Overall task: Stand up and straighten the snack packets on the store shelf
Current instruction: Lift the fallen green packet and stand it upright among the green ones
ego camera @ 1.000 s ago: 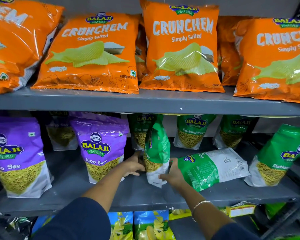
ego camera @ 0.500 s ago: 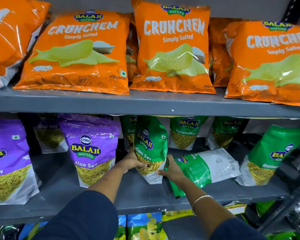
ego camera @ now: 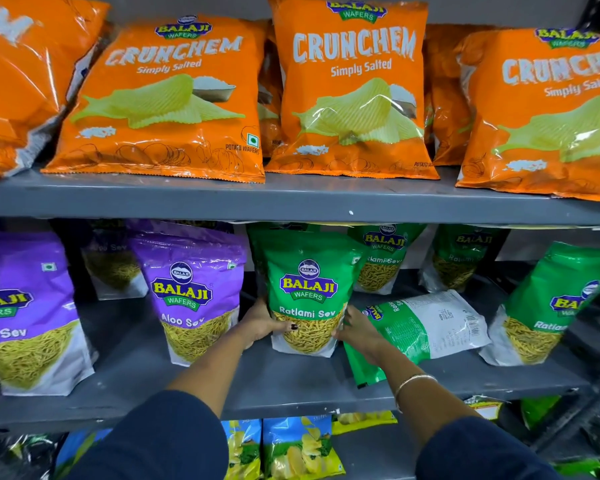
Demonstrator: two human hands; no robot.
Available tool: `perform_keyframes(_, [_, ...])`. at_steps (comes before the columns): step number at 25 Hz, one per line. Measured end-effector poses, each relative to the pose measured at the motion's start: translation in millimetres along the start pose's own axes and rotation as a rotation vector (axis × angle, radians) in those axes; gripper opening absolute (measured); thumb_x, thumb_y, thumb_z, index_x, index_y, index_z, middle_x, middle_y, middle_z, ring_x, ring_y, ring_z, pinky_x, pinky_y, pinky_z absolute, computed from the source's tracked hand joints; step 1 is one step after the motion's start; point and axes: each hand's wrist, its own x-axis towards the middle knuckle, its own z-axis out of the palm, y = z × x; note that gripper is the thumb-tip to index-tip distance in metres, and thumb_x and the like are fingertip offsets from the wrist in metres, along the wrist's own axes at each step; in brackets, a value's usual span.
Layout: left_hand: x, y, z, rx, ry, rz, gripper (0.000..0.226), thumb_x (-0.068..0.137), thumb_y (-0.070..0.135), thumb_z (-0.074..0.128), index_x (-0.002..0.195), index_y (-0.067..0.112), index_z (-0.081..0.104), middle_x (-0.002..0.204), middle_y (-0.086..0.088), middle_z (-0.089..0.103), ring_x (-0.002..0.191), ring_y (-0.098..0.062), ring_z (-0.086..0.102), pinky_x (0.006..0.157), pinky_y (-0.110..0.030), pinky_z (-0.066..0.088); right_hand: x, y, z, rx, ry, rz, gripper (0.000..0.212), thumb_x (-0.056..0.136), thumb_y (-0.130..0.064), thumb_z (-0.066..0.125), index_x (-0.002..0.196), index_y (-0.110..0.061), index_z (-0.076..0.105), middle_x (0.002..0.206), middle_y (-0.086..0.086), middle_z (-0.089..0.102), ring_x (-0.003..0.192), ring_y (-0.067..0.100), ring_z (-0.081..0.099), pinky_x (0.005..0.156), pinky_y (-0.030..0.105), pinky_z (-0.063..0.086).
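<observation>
Both our hands grip one green packet on the middle shelf.

On the shelf (ego camera: 291,386), the green packet (ego camera: 307,292) stands upright mid-shelf, facing the front edge; our left hand (ego camera: 262,323) clasps its lower left side, our right hand (ego camera: 357,329) its lower right, beside a fallen packet (ego camera: 426,327).

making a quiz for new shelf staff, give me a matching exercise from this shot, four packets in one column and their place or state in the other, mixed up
Column 1
1. Crunchem bag
2. Aloo Sev pouch
3. held Ratlami Sev pouch
4. fallen green pouch

Column 2
A. lying flat, back side up
B. upright, between left hand and right hand
C. on the upper shelf
D. upright, left of the hands

Pairs: 1-C, 2-D, 3-B, 4-A
</observation>
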Motion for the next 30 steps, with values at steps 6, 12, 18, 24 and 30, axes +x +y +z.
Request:
perform_keyframes(6, [-14.2, 4.2, 3.9, 0.252, -0.174, -0.365, 0.072, 0.078, 0.026, 0.07, 0.135, 0.012, 0.028, 0.138, -0.009, 0.042, 0.119, -0.028, 0.049, 0.09, -0.042, 0.047, -1.2, -1.1, -8.1, -0.184, 0.123, -0.007, 0.056, 0.075, 0.02, 0.049, 0.127, 0.001, 0.043, 0.133, 0.022, 0.052, 0.125, 0.032, 0.048, 0.097, 0.041, 0.048])
perform_keyframes(12, [-20.0, 37.3, 58.6, 0.46, -0.709, -0.641, 0.036, 0.093, 0.04, 0.04, 0.084, 0.005, 0.047, 0.077, -0.012, 0.069, 0.131, -0.034, 0.046, 0.099, -0.042, 0.041, -22.5, -2.5, -90.8, -0.593, 0.39, 0.015, 0.048, 0.082, 0.01, 0.045, 0.127, -0.008, 0.047, 0.126, 0.02, 0.059, 0.113, 0.035, 0.056, 0.082, 0.039, 0.051])
perform_keyframes(18, [-5.8, 92.4, 150.7, 0.121, -0.692, -0.604, 0.049, 0.093, 0.046, 0.035, 0.079, 0.001, 0.048, 0.083, -0.022, 0.068, 0.135, -0.04, 0.036, 0.11, -0.05, 0.03, 6.1, -5.0, -174.6, -0.817, 0.188, -0.033, 0.05, 0.086, -0.015, 0.059, 0.132, -0.004, 0.043, 0.135, 0.017, 0.052, 0.12, 0.032, 0.052, 0.094, 0.034, 0.044])
perform_keyframes(24, [0.3, 100.3, 244.0, -0.269, -0.571, -0.901, 0.093, 0.086, 0.064, 0.024, 0.144, -0.004, -0.001, 0.153, -0.03, 0.016, 0.142, -0.038, 0.023, 0.105, -0.041, 0.04, 45.5, 5.1, -212.3, -0.991, -0.145, -0.033, 0.075, 0.084, -0.04, 0.059, 0.142, -0.005, 0.028, 0.151, 0.013, 0.032, 0.135, 0.03, 0.037, 0.108, 0.035, 0.035])
perform_keyframes(30, [13.4, 100.3, 284.4, -0.748, 0.149, -0.568, 0.042, 0.09, 0.039, 0.05, 0.111, 0.003, 0.052, 0.117, -0.012, 0.057, 0.092, -0.034, 0.055, 0.099, -0.054, 0.041, 68.5, 6.9, -220.9, -1.05, -0.301, 0.036, 0.091, 0.076, -0.054, 0.061, 0.144, -0.007, 0.022, 0.155, 0.012, 0.023, 0.14, 0.03, 0.028, 0.11, 0.036, 0.031])
